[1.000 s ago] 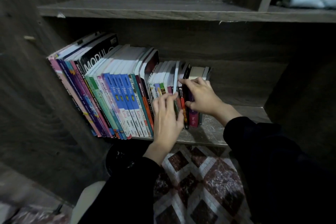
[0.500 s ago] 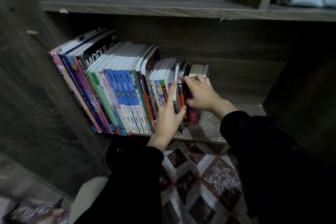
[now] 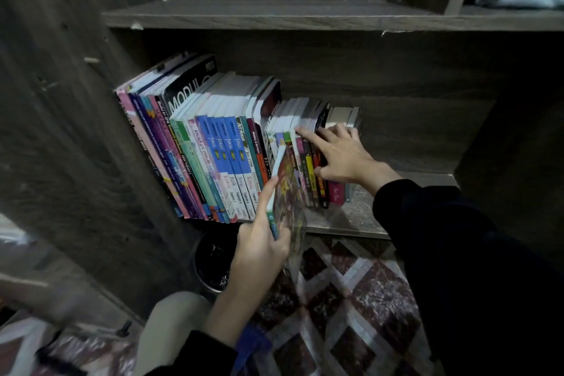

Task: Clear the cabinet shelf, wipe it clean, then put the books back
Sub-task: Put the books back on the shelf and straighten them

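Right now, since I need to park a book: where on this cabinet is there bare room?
Bare: the shelf board between the small books and the right wall; also the upper shelf. Crowded: the tall books fill the left side, and the right hand presses the small books while the left hand grips a colourful book.

Dim light from the camera side brightens the books (image 3: 232, 101) along their tops at centre; the upper and right of the frame sink into shadow. The thin book (image 3: 288, 189) in the left hand (image 3: 259, 250) looks soft, the lower left is smeared, and the upper shelf (image 3: 305, 20) bends slightly toward the borders.
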